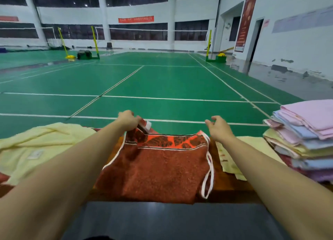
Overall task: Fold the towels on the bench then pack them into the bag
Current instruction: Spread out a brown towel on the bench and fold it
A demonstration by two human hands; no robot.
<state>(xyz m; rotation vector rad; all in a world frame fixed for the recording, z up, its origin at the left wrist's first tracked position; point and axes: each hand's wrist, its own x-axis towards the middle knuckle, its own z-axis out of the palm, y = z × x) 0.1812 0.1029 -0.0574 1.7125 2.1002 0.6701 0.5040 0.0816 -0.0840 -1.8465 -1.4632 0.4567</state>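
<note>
A dark red towel (158,171) with white piping and an orange patterned band lies on the wooden bench (227,187) right in front of me. My left hand (128,120) pinches its far left corner, lifted slightly off the bench. Near the towel's far right corner hovers my right hand (219,127), fingers spread, holding nothing. A stack of folded towels (304,138) in pink, blue and yellow sits at the right end of the bench. No bag can be made out.
A loose pale yellow towel (36,146) lies spread on the left of the bench. Another yellow towel (232,160) lies flat between the red one and the stack. Beyond the bench is a green badminton court floor (162,84).
</note>
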